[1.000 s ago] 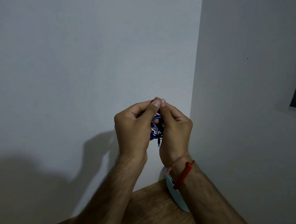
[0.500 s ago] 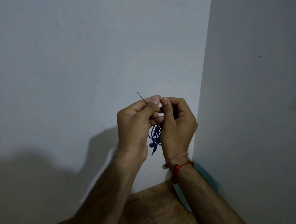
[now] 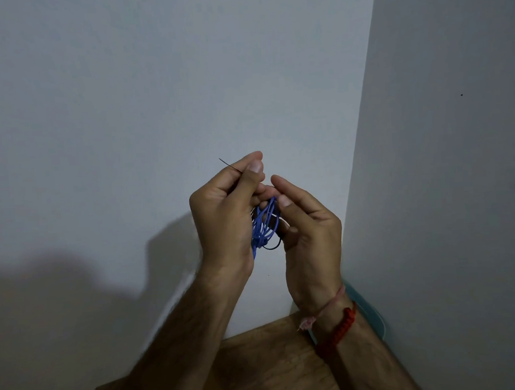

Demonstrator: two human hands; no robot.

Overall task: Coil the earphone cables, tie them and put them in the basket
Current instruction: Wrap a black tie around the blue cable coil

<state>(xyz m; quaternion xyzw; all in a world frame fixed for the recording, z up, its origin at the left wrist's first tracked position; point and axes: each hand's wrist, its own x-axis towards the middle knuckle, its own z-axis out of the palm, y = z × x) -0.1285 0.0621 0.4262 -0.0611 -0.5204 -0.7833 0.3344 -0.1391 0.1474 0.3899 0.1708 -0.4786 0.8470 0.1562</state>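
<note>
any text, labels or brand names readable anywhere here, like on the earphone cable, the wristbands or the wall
None can be read.
blue earphone cable: no print visible.
thin black tie pinched by the left hand: bare.
red wristband below the right hand: plain braid.
wall, wooden table: no writing or signs.

The blue earphone cable [image 3: 263, 224] is bunched into a loose coil of several upright loops, held up in the air in front of a pale wall — not yet laid down. A thin black tie [image 3: 230, 165] pokes up and to the left above it, and a black loop — possibly the same tie — curves under the coil's lower right. The teal basket [image 3: 373, 317] shows only as a rim at the near right, low in the corner, well below the coil.
</note>
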